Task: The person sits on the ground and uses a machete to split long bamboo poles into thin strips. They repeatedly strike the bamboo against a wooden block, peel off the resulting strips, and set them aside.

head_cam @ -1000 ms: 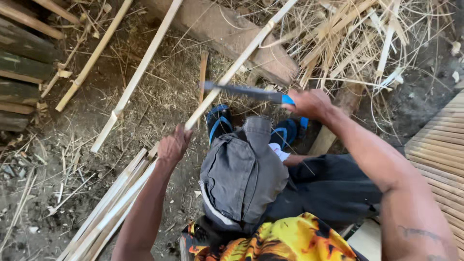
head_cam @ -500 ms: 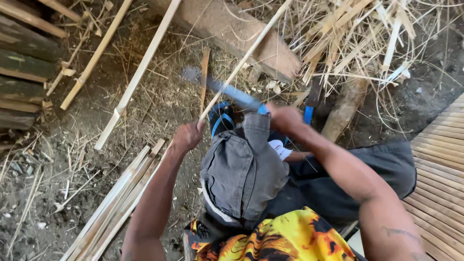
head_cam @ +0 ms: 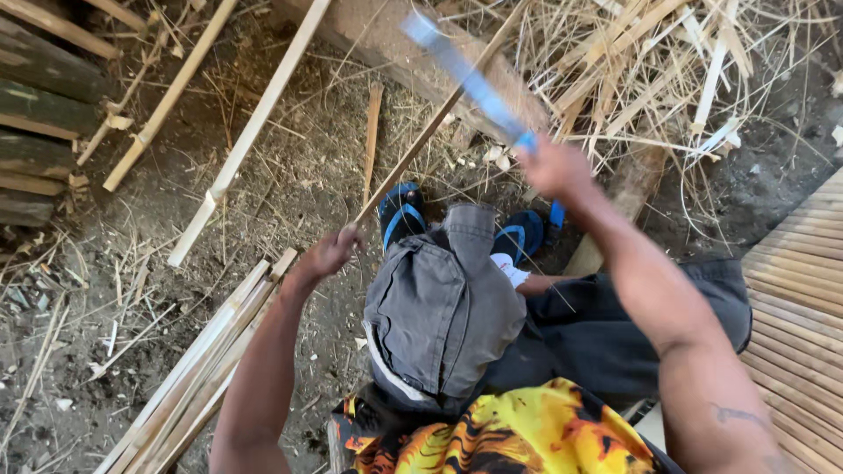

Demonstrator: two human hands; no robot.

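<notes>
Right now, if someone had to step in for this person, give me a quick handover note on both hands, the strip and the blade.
Left hand: closed around the near end of a long thin bamboo strip, which slants up and away over the dirt.
Right hand: gripping the blue-handled blade, raised above the strip and blurred by motion; not touching the strip.
Nearby: a bundle of split strips lies on the ground by the left arm; a heap of shavings sits at upper right.
Done: several strips lie stacked.
Left: the held strip is in hand, blade off it.
</notes>
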